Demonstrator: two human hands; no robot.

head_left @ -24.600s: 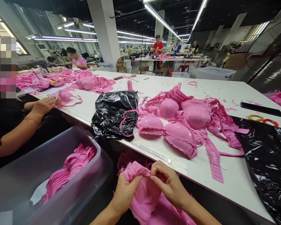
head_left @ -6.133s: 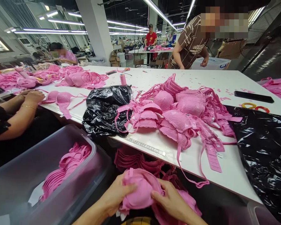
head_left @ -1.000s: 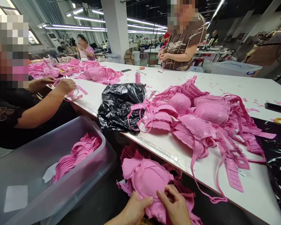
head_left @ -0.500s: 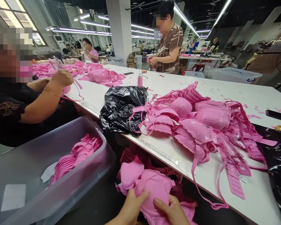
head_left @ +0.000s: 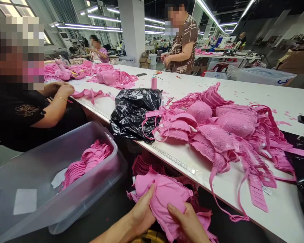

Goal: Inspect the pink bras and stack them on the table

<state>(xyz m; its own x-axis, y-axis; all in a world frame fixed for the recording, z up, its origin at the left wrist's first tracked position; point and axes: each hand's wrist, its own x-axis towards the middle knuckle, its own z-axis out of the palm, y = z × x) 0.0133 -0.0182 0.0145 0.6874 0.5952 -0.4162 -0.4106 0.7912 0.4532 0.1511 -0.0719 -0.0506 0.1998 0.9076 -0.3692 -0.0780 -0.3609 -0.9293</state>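
Note:
A pink bra (head_left: 171, 194) is held low in front of me, its smooth cup side facing up. My left hand (head_left: 143, 207) grips its left part, thumb on top near the middle and the other fingers underneath. On the right, my right hand (head_left: 186, 219) presses its thumb onto the cup, with its fingers partly hidden below. Behind the held bra, more pink bras hang in shadow under the table edge. A big pile of pink lace bras (head_left: 218, 135) lies on the white table (head_left: 268, 94), straps drooping over the near edge.
At left stands a clear plastic bin (head_left: 91, 126) with stacked pink bras inside. A black plastic bag (head_left: 135, 113) and a pink thread spool (head_left: 154, 82) sit beside the pile. A measuring tape (head_left: 172, 157) runs along the edge. Co-workers are at the left and far side.
My left hand has shifted up and left along the bra, its thumb now higher. The co-worker at left has lowered their hands, and a pink piece now lies on the table there.

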